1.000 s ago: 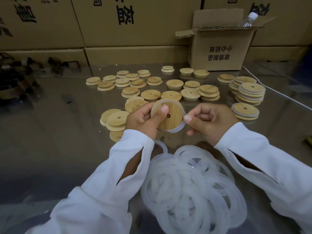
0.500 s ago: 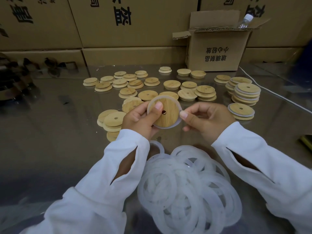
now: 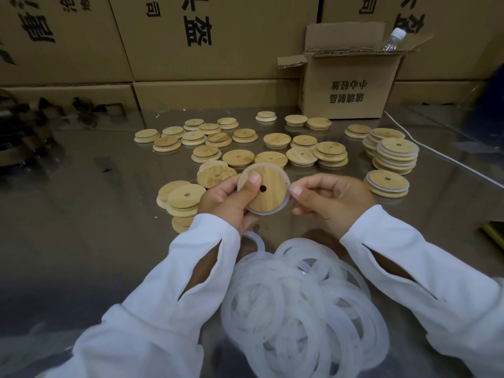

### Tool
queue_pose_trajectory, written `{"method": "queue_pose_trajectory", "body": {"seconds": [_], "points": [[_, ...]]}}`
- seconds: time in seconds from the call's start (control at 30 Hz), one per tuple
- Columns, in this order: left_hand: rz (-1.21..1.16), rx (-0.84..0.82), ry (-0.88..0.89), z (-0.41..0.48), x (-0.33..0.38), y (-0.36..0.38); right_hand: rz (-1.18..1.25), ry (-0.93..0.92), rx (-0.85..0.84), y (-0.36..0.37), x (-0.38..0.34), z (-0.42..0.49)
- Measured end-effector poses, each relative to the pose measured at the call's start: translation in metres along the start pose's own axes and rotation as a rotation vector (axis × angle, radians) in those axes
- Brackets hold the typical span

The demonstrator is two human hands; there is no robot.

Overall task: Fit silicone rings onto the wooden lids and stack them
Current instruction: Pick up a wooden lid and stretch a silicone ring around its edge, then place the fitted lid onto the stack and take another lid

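My left hand (image 3: 227, 199) holds a round wooden lid (image 3: 268, 190) with a small centre hole, thumb pressed on its face. A translucent silicone ring (image 3: 287, 199) runs around the lid's rim. My right hand (image 3: 331, 199) pinches the ring at the lid's right edge. A heap of loose white silicone rings (image 3: 300, 309) lies just in front of me, between my sleeves. Several bare wooden lids (image 3: 237, 158) are scattered beyond my hands. Ringed lids stand stacked at the right (image 3: 396, 154), with a short stack (image 3: 387, 184) nearer.
An open cardboard box (image 3: 351, 85) with a plastic bottle (image 3: 392, 39) in it stands at the back right. Large cartons (image 3: 218, 36) wall off the rear. A white cable (image 3: 447, 159) crosses the glossy table (image 3: 95, 227) at the right. Dark objects (image 3: 24, 137) sit far left.
The ring, loose and hanging off the lid's lower right a second ago, now sits evenly around the rim. Both hands stay on the lid.
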State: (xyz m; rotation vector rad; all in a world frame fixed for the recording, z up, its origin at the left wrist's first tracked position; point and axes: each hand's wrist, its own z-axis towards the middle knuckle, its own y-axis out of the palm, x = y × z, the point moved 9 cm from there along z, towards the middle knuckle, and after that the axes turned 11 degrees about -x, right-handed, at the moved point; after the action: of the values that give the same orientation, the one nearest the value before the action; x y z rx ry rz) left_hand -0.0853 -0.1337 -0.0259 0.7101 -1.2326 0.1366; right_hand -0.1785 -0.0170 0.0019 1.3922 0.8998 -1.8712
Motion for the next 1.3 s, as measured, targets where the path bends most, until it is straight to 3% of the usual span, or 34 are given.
{"method": "queue_pose_trajectory", "body": {"seconds": [0.23,0.6,0.8,0.87,1.13,1.2,1.3], "points": [[0.148,-0.009,0.067,-0.001,0.006,0.001,0.091,0.186,0.016,0.003,0.021,-0.001],[0.211,0.021,0.077,0.000,0.006,-0.003,0.036,0.172,0.102,-0.006,0.015,-0.002],[0.176,-0.071,-0.025,-0.001,-0.004,0.007,-0.097,0.142,-0.108,0.008,0.011,-0.001],[0.172,-0.077,-0.054,-0.001,-0.007,0.008,-0.072,0.140,-0.011,-0.009,0.011,0.004],[0.241,-0.014,-0.039,-0.004,-0.002,0.002,-0.069,0.316,0.805,-0.167,0.054,-0.015],[0.258,-0.014,-0.040,-0.005,-0.002,0.003,-0.082,0.395,0.874,-0.190,0.065,-0.021],[0.302,0.005,-0.021,-0.006,0.001,0.003,-0.087,0.537,0.842,-0.203,0.079,-0.020]]}}
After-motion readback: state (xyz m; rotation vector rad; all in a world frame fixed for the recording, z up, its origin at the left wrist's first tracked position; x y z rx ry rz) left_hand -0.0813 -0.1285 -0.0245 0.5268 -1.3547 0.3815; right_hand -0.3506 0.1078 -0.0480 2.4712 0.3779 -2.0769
